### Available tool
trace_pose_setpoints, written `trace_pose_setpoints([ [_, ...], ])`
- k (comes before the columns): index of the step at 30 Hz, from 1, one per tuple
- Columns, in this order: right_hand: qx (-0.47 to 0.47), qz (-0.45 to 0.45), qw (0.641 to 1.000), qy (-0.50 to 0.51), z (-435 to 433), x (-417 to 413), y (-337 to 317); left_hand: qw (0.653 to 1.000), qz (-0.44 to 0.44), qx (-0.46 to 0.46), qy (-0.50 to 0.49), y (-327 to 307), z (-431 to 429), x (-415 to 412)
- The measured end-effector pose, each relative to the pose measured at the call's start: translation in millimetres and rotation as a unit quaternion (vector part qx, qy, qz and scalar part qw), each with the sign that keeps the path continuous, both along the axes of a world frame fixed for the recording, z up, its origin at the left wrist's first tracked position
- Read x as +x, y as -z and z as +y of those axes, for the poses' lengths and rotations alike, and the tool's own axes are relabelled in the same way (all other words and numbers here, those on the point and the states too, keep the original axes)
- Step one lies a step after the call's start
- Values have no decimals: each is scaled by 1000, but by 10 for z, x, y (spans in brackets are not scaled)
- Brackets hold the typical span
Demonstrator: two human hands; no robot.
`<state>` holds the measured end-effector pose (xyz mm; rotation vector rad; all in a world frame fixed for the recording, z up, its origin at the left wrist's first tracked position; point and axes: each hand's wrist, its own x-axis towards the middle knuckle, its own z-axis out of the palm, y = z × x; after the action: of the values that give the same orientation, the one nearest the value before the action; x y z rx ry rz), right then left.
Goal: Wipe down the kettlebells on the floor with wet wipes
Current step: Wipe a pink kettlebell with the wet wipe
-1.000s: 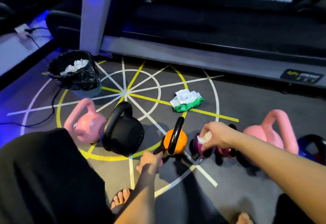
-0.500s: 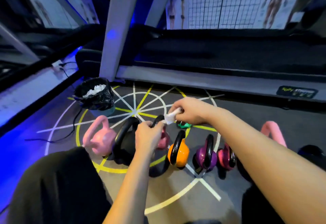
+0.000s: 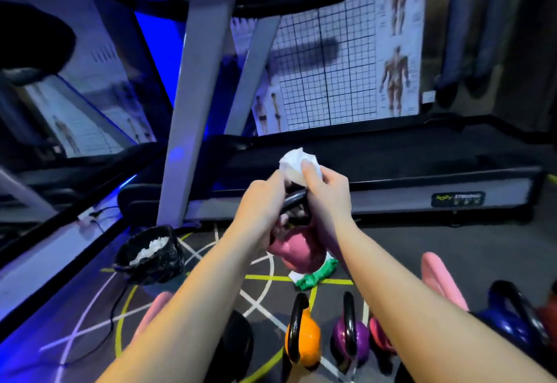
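A small pink kettlebell point(image 3: 300, 254) with a black handle hangs in the air in front of me. My left hand point(image 3: 263, 202) grips its handle. My right hand point(image 3: 324, 193) holds a crumpled white wet wipe point(image 3: 294, 161) against the top of the handle. On the floor below stand an orange kettlebell point(image 3: 304, 342), a purple kettlebell point(image 3: 351, 337), a small pink kettlebell point(image 3: 378, 337) partly behind my right arm, a large pink one point(image 3: 437, 277), a blue one point(image 3: 512, 322) and a black one point(image 3: 238, 343). The green wipes pack point(image 3: 313, 275) lies beyond them.
A bin with a black liner point(image 3: 150, 254) holding used wipes stands on the floor to the left, a cable beside it. A treadmill point(image 3: 391, 171) runs across behind, its grey upright point(image 3: 196, 111) left of my hands. Posters hang on the wall.
My left hand has lifted the small pink kettlebell off the floor and raised it. My right hand left the purple kettlebell and brought the wipe up to the lifted handle. My view tilted upward.
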<state>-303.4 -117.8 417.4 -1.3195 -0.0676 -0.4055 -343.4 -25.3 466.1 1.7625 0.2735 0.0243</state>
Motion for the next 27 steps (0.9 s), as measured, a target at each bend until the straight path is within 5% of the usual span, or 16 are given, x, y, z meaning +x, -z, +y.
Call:
trace_pose_setpoints([
  [4, -53, 5, 991, 120, -115, 20, -89, 997, -50, 12, -52, 159, -9, 133],
  [8, -28, 11, 984, 177, -126, 51, -200, 975, -12, -203, -96, 406, 186, 126],
  [11, 72, 55, 973, 211, -134, 51, -361, 967, 60, -245, -49, 569, 122, 82],
  [15, 249, 84, 953, 152, 37, -98, -587, 905, 81, -416, -38, 504, -164, -70],
  [20, 177, 104, 974, 92, 385, -349, -576, 782, 78, -615, -60, 412, 13, -28],
  [23, 165, 120, 976, 77, 467, -438, -719, 761, 83, -636, -92, 286, 114, -85],
  [27, 199, 101, 974, 38, 422, -430, -934, 791, 31, -607, -64, 118, 292, -94],
])
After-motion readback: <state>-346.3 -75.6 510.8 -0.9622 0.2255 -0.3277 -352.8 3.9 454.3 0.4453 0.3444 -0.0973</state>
